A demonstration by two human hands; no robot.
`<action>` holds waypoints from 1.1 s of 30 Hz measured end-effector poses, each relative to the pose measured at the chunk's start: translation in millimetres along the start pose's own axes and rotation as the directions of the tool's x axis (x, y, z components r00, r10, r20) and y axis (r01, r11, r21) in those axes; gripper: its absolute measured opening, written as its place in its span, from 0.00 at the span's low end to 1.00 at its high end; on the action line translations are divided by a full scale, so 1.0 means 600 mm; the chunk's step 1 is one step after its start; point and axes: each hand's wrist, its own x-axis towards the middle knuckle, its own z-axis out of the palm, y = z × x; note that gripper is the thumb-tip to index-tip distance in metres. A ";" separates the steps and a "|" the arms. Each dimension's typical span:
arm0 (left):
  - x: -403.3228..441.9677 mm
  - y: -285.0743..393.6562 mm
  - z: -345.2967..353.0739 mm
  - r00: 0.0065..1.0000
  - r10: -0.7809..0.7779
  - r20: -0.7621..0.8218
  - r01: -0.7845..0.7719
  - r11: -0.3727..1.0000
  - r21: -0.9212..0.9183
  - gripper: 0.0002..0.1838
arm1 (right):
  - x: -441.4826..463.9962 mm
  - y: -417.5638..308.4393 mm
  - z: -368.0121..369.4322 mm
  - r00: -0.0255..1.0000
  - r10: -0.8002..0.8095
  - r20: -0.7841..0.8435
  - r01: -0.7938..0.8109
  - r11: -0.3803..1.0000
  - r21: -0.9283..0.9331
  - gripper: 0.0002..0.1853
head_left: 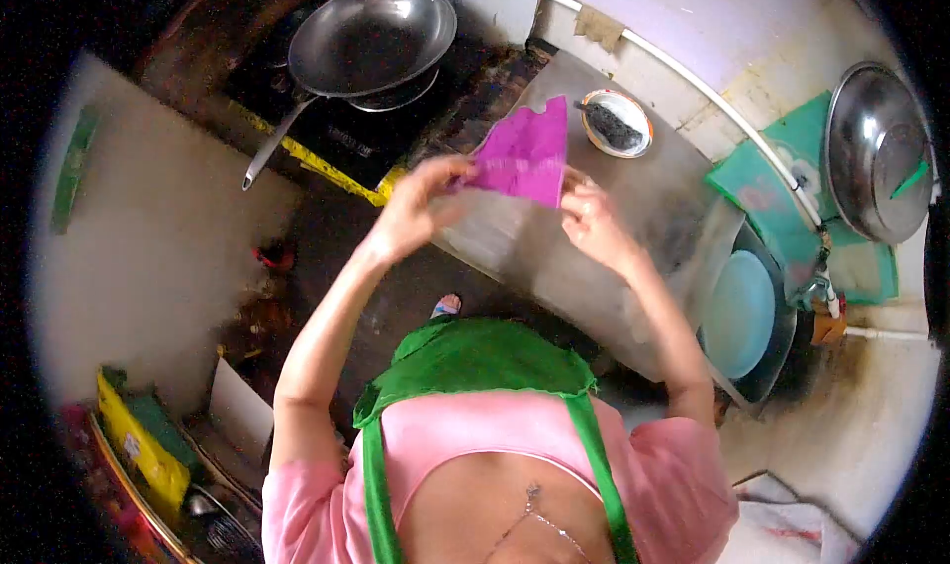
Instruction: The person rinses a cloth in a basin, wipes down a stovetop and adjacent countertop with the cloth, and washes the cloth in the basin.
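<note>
A purple cloth is stretched between my two hands above the grey counter. My left hand pinches its left edge and is slightly blurred. My right hand grips the lower right corner, with the fingers curled. The upper edge of the cloth looks uneven and rises to a point at the right. Just beyond it on the counter stands a white bowl with an orange rim and a dark scouring pad inside.
A wok sits on the stove at the back left, its handle jutting over the front edge. At the right, a light blue basin rests in the sink area near a tap. A large metal lid leans against the wall.
</note>
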 end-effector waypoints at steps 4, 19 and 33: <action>-0.117 -0.158 -0.037 0.895 -0.417 0.160 0.368 0.892 0.264 0.21 | 0.015 0.065 0.089 0.942 0.336 0.009 -0.325 0.917 -0.232 0.19; -0.155 -0.299 0.023 0.444 -0.633 0.634 0.624 -0.288 -0.726 0.26 | 0.120 -0.056 0.412 0.921 0.341 -0.190 -0.390 0.820 -0.419 0.28; -0.156 -0.300 0.001 0.475 -0.719 0.508 0.708 -0.031 -0.706 0.08 | -0.249 -0.022 0.209 0.731 0.614 -0.298 -0.662 0.532 -0.528 0.31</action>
